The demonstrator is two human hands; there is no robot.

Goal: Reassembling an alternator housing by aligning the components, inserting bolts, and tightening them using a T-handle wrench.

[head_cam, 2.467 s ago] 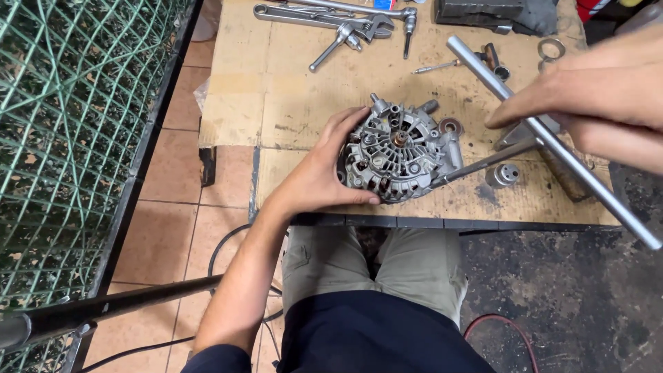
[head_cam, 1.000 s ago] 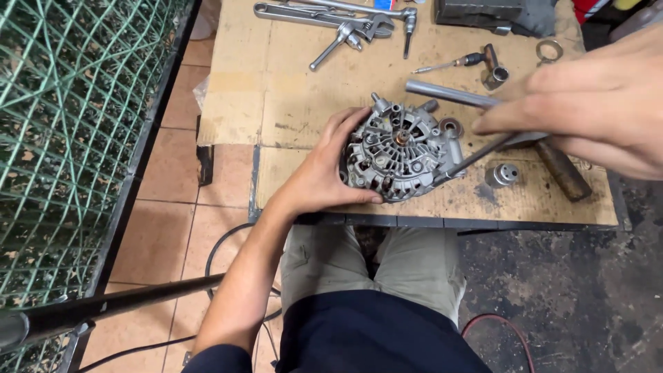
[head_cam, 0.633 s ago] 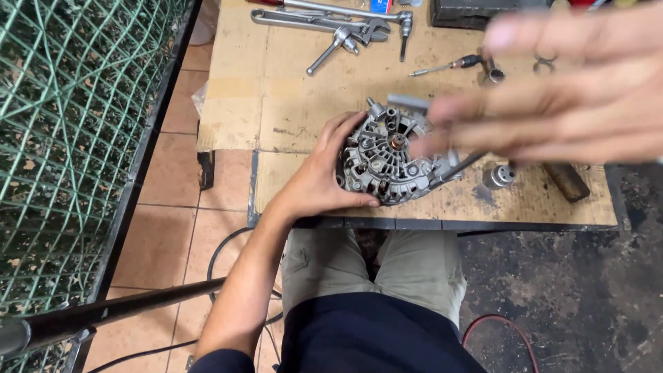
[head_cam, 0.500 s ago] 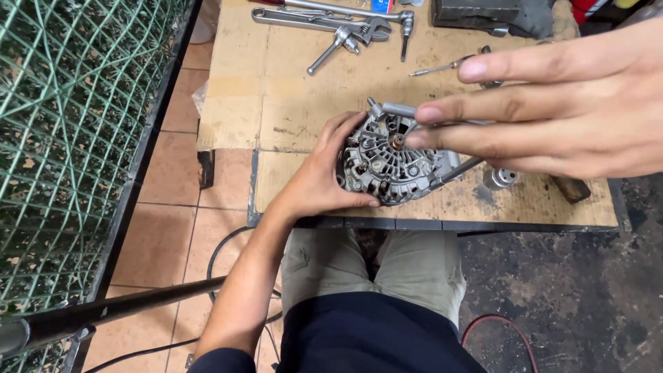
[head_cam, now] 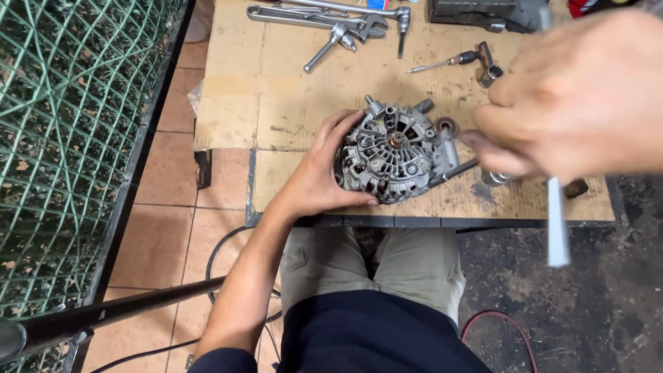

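Note:
A grey metal alternator (head_cam: 394,155) lies near the front edge of a cardboard-covered table (head_cam: 297,103). My left hand (head_cam: 324,169) cups its left side and holds it steady. My right hand (head_cam: 580,97) is raised close to the camera at the right, blurred, and is closed around a long silver metal bar (head_cam: 556,221) that points down past the table edge. A thin dark rod (head_cam: 452,171) sticks out from the alternator's right side towards that hand.
Wrenches (head_cam: 311,17) and a ratchet (head_cam: 331,45) lie at the table's back. A small screwdriver (head_cam: 442,63) and a socket (head_cam: 492,72) sit back right. A green wire mesh (head_cam: 62,138) stands at the left, with a dark pole (head_cam: 110,314) below it. Cables run across the tiled floor.
My right hand drew back from over the alternator to the right and turned the silver bar from lying across to pointing down. My left hand stayed on the alternator.

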